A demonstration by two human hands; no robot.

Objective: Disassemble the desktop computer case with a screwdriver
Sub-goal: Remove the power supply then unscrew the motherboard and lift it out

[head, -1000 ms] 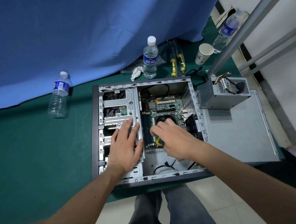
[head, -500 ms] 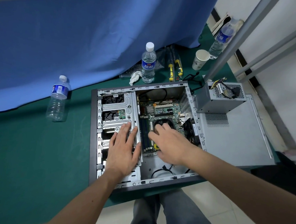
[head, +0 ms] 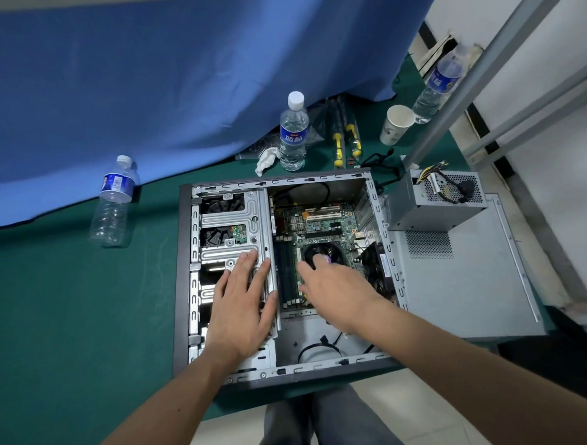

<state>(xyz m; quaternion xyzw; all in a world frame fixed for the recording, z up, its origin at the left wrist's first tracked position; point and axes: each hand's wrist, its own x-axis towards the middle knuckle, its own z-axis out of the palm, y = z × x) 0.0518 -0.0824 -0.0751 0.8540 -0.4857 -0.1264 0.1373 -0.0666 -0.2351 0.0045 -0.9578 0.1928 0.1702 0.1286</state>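
**Reaching in over the fan**

The computer case (head: 183, 279) lies open mid-tabletop (head: 68, 302). My left hand (head: 244, 310) presses flat on the drive cage (head: 231, 225); my right hand (head: 336, 288), at its 3 o'clock, has an unreadable grip (fingertips hidden). Bare fingers could snag the motherboard (head: 323, 226).

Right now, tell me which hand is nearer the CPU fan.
Right. The right hand reaches onto the CPU fan; the left hand rests flat on the drive cage beside it.

Case (head: 186, 279) frame is dull grey sheet metal, drive cage (head: 231, 225) a brighter stamped steel. Tablecloth (head: 69, 319) is matt green fabric, backdrop (head: 175, 75) blue cloth. Bottles (head: 292, 134) are clear glossy plastic, cup (head: 396, 125) paper, side panel (head: 475, 281) smooth matt grey metal.
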